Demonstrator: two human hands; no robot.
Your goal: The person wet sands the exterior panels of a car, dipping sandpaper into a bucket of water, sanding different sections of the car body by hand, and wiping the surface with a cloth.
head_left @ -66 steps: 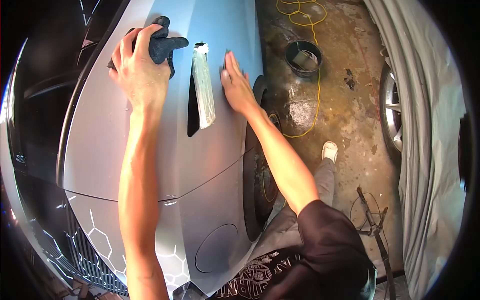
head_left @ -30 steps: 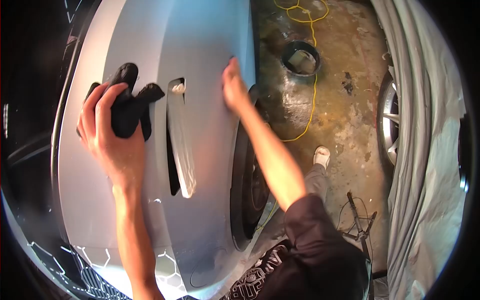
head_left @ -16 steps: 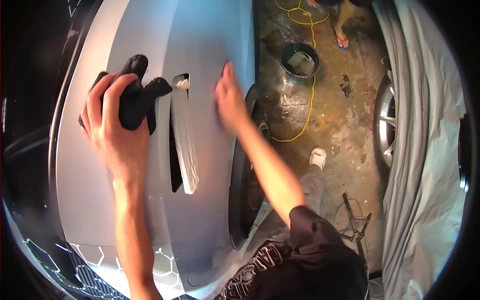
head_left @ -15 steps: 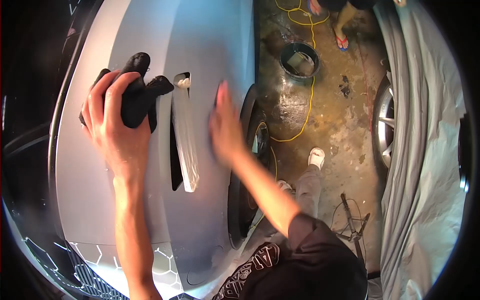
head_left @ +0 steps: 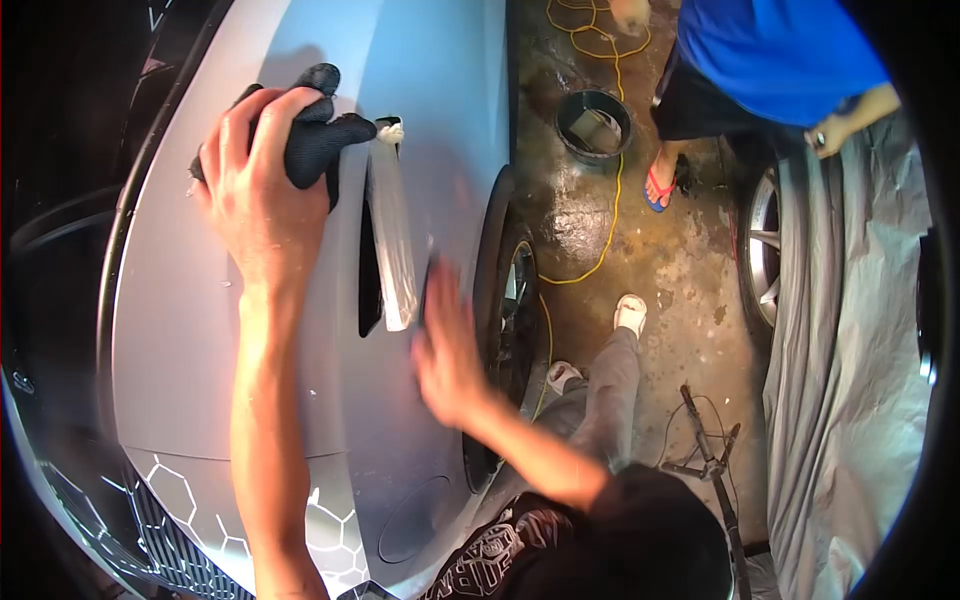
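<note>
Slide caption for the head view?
Left hand gripping a dark glove, right hand blurred at a grey car panel.

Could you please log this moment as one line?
left hand: gripping dark glove | right hand: at grey car panel, blurred | wrapped strip: between hands | bucket: on floor

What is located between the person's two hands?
In the head view, a pale wrapped strip and a dark slot lie between the left hand and the right hand.

yellow cord on floor; grey sheet beside wheel; person in blue
</note>
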